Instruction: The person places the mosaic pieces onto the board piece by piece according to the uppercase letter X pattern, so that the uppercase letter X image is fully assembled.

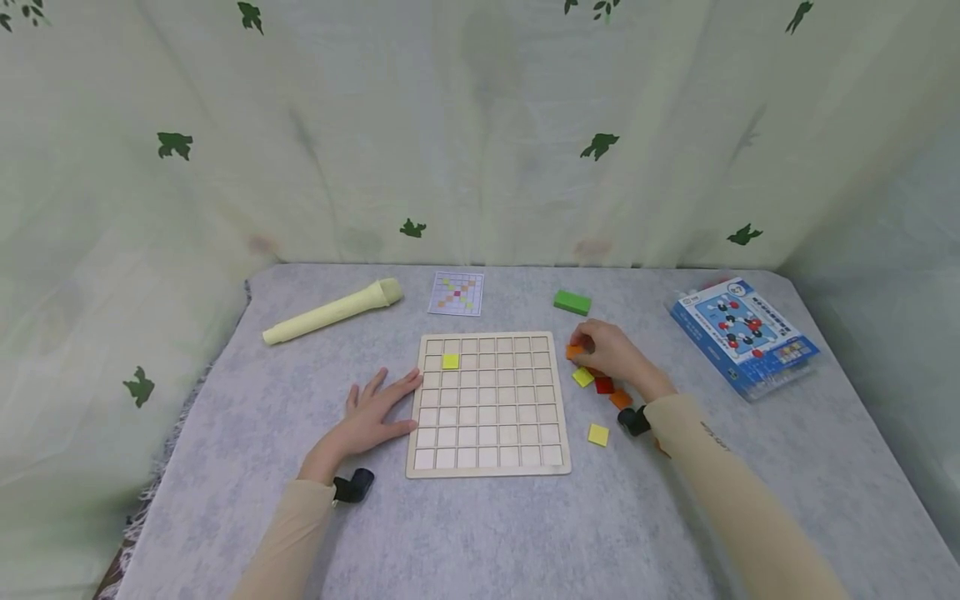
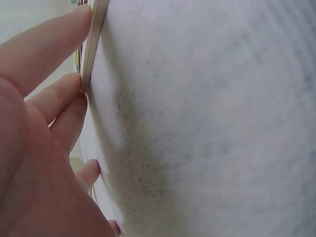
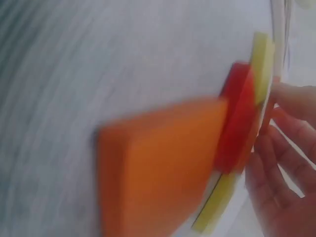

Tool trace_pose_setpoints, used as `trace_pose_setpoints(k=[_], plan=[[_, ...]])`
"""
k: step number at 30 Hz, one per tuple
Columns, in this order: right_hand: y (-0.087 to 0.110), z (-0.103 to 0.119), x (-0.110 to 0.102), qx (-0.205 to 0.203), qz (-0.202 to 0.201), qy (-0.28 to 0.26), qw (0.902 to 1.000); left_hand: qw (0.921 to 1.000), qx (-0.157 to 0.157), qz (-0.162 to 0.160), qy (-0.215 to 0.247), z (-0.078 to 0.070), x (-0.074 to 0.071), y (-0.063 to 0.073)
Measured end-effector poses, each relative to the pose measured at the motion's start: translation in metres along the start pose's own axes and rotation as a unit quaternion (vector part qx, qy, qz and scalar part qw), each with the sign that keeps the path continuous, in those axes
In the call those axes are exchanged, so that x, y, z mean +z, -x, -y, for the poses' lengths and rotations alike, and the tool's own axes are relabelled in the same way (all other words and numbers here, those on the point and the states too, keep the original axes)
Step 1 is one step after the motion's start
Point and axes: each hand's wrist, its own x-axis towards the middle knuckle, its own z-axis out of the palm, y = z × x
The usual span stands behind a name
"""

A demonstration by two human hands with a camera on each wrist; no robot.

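Note:
A pale wooden grid board (image 1: 477, 433) lies on the table, with one yellow tile (image 1: 451, 362) in a cell near its upper left. My left hand (image 1: 365, 421) rests at the board's left edge, fingers spread and fairly straight, fingertips touching the rim. To the right of the board, my right hand (image 1: 615, 354) pinches an orange tile (image 1: 575, 352) between thumb and fingers. Below that hand lie a yellow tile (image 1: 582, 377), a red tile (image 1: 603, 385) and another orange tile (image 1: 621, 399). In the right wrist view, a blurred orange tile (image 3: 163, 168) fills the foreground.
A separate yellow tile (image 1: 598, 435) lies nearer the front. Behind the board are a small pattern card (image 1: 456, 294) and a green block (image 1: 572, 302). At back left is a pale yellow tube (image 1: 330, 313); at right, a blue box (image 1: 742, 333). A patterned curtain (image 1: 480, 167) hangs behind the table.

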Motion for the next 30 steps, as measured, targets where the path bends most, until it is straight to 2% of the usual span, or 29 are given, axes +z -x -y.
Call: trace_pose_setpoints(k=[6, 12, 17, 21, 25, 30], plan=[[-0.007, 0.019, 0.012, -0.044, 0.004, -0.03, 0.9986, 1.0, -0.003, 0.001, -0.001, 0.0, 0.0, 0.0], [-0.021, 0.045, 0.031, -0.094, 0.009, 0.001, 0.9955, 1.0, -0.003, 0.002, -0.001, 0.0, 0.0, -0.001], [-0.028, 0.056, 0.041, -0.074, 0.013, 0.028, 0.9968, 1.0, -0.004, 0.0, 0.001, 0.0, 0.001, -0.001], [-0.025, 0.053, 0.039, -0.057, 0.002, 0.007, 0.9984, 1.0, -0.005, 0.002, 0.003, -0.001, 0.001, -0.002], [-0.012, 0.038, 0.025, -0.042, -0.025, -0.044, 0.9979, 1.0, -0.006, 0.005, 0.003, -0.001, 0.001, -0.003], [0.013, 0.01, -0.001, 0.005, -0.043, -0.084, 0.9955, 1.0, -0.008, 0.003, -0.003, -0.001, 0.0, -0.001]])
